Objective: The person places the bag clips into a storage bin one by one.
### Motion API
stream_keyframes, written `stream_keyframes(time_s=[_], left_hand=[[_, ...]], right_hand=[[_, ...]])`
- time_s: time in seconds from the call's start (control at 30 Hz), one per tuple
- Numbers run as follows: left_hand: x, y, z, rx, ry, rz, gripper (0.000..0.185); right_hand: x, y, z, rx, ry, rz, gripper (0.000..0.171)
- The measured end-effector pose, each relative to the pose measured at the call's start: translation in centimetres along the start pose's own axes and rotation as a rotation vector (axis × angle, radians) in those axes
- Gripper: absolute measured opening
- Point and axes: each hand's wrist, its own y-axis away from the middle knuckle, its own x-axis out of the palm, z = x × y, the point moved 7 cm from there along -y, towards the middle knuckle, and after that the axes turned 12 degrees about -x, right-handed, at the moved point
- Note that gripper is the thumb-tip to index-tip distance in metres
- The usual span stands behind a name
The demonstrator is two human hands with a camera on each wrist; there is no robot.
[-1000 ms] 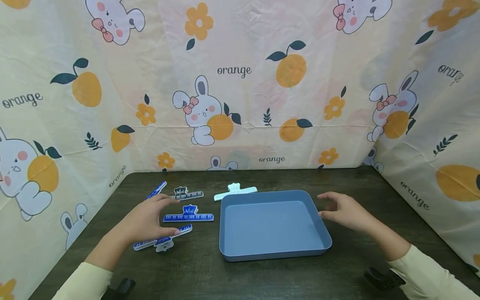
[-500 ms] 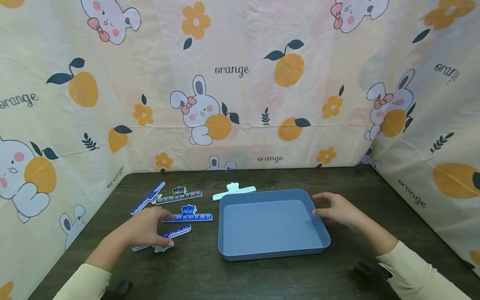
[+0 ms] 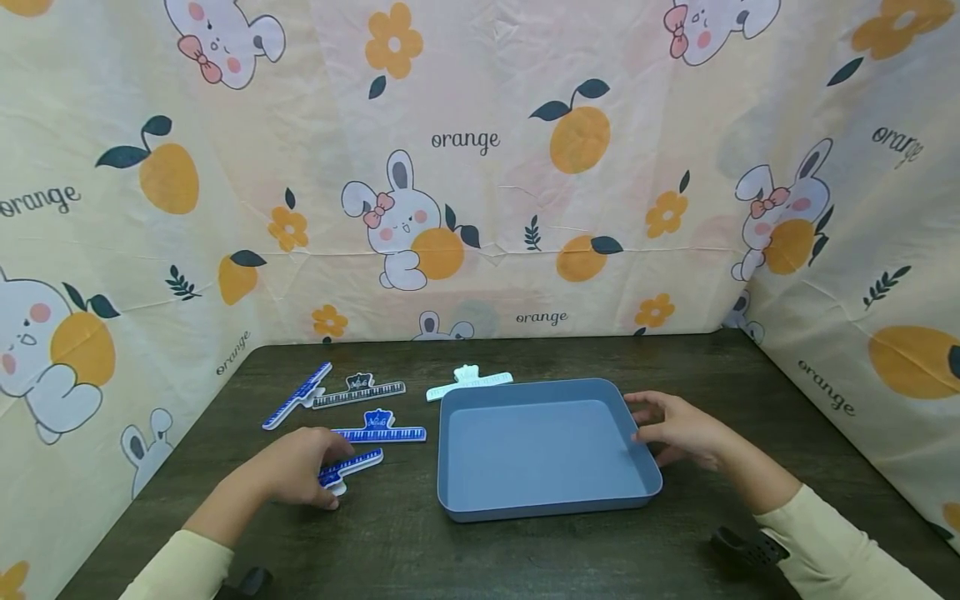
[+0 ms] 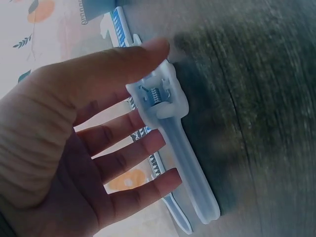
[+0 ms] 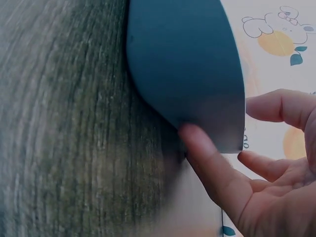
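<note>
The blue-and-white clip (image 3: 347, 468) lay flat on the dark wooden table (image 3: 525, 558), just left of the blue tray (image 3: 542, 508), and the left hand (image 3: 296, 467) was on it — the thumb over the sprung end, the fingers (image 4: 148, 148) stretched along the bar, so the wrist view showed more of a loose cradling touch than a firm pinch, though the blur made that hard to judge. The clip's pale underside and its small coil spring showed plainly there. On the other side of the tray, the right hand (image 3: 678, 429) rested against the right wall, the thumb pressed to the outer corner and the fingers lightly spread and reaching over the rim, none of them curled tight. Beyond the left hand lay four more clips: a blue one (image 3: 378, 432) just behind the held one, a black one (image 3: 360, 390) and a slanted blue one (image 3: 297, 396) farther back — and a white one (image 3: 469, 383) touching or nearly touching the tray's far left corner. A cloth backdrop (image 3: 480, 167) printed with rabbits and oranges closed the table in on three sides.
</note>
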Motion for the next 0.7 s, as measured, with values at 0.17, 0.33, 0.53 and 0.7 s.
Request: stream_keyframes(time_s=[0.17,0.33,0.53,0.7], left_hand=[[0.29,-0.05,0.18,-0.043,-0.001,0.007,0.053],[0.43,-0.15,0.08,-0.079,-0.013,0.007,0.047],[0.43,-0.38,-0.16,-0.107,-0.044,0.017,0.044],[0.26,-0.26,-0.51,-0.112,-0.049,0.018,0.044]], right_hand=[[0.08,0.07,-0.19,-0.001,-0.061,0.029,0.077],[0.07,0.31,-0.26,-0.005,-0.093,0.050,0.078],[0.08,0.39,-0.37,-0.012,-0.115,0.067,0.078],[0.08,0.37,-0.27,-0.020,-0.121,0.076,0.078]])
